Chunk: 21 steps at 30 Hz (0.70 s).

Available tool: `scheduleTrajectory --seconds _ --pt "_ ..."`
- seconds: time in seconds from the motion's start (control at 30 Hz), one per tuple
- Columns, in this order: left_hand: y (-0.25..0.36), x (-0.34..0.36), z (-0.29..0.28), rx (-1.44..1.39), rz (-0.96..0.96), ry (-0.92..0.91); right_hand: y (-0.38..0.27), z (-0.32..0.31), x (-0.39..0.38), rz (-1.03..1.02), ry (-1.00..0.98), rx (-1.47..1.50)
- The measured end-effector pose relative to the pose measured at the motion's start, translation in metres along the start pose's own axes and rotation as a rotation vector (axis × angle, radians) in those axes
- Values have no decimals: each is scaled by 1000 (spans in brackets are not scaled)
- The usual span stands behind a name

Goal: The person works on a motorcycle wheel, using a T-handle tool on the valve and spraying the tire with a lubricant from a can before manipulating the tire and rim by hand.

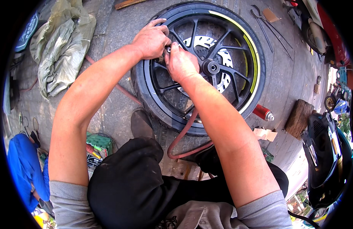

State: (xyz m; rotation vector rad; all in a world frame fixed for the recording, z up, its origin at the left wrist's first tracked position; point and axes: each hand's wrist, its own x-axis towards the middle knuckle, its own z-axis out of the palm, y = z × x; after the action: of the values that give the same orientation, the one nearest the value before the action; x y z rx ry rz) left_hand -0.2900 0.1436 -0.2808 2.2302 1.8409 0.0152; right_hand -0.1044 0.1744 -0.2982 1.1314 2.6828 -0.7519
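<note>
A black motorcycle wheel point(256, 82) with its tire on lies flat on the ground in front of me. Yellow-green stripes run along its right rim, and a slotted silver brake disc point(205, 40) shows behind the spokes. Both my hands meet at the wheel's left rim. My left hand point(151, 40) is closed there, one finger reaching over the tire. Right beside it, my right hand point(181, 63) is closed in a pinch around a small part at the rim. A small round metal end point(169, 49) shows between the hands; what it belongs to is hidden by my fingers.
A reddish hose point(176, 143) loops below the wheel. Right of it lie a red spray can point(263, 113), a wood block point(299, 119) and long metal tools point(265, 32). A crumpled tarp point(64, 49) lies left. A person in blue point(26, 168) is at lower left.
</note>
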Motion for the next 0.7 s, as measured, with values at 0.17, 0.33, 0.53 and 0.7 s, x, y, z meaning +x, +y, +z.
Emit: scheduleTrajectory --seconds 0.17,0.33,0.53,0.7 --pt "0 0 1 -16 1 4 -2 -3 0 36 -47 14" --pt "0 0 -2 -27 2 9 -1 -3 -1 8 -10 3" --pt "0 0 -1 -16 0 2 -1 -3 -1 -4 -21 11" --pt "1 0 -1 -7 0 5 0 -3 0 -4 -14 3"
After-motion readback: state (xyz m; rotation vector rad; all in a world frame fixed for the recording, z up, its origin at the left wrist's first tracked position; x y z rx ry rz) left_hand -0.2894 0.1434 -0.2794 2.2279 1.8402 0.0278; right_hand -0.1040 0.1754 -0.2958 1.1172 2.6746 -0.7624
